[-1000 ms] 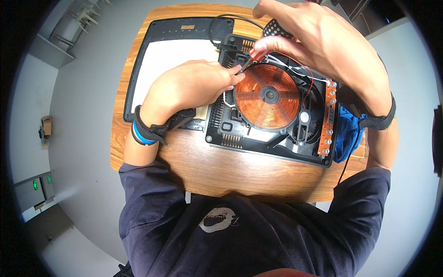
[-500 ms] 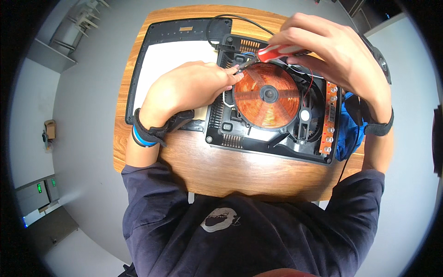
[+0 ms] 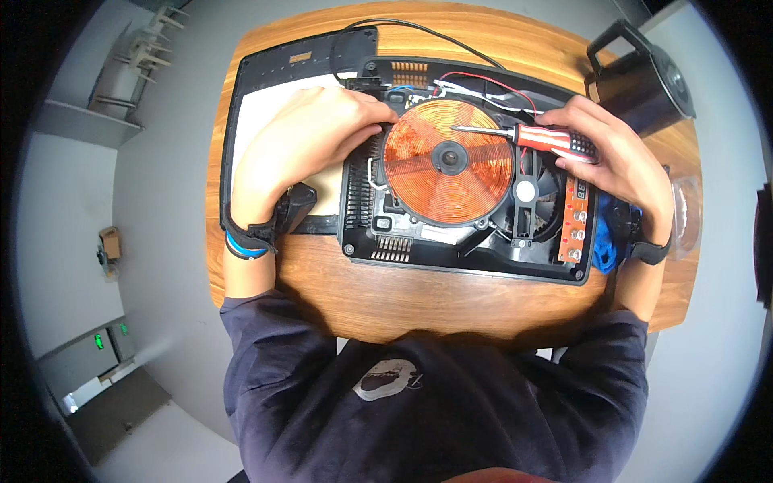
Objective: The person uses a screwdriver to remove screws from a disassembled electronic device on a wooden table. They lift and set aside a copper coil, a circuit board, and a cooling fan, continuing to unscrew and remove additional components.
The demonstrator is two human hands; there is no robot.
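Note:
An opened induction cooker base (image 3: 483,272) lies on the table, its round copper coil (image 3: 419,189) facing up. My right hand (image 3: 612,149) grips the red-and-white handle of a screwdriver (image 3: 551,141); the shaft points left over the coil, in view above the windings. At the coil's upper left edge, my left hand (image 3: 310,133) has its fingers drawn together. What they pinch, if anything, is hidden. A fan (image 3: 549,211) sits right of the coil, and an orange circuit board (image 3: 573,229) runs along the base's right side. Red and white wires (image 3: 491,83) cross behind the coil.
The cooker's black-framed top panel (image 3: 250,68) lies partly under the base at left. A black power cable (image 3: 435,29) loops behind. A dark pitcher (image 3: 644,88) stands at the far right, with a blue cloth (image 3: 604,248) and a clear plastic container (image 3: 687,211) nearer.
My right hand has drawn the screwdriver back to the right, off the coil's upper left edge, and tipped it flatter. My left hand has shifted slightly left and away.

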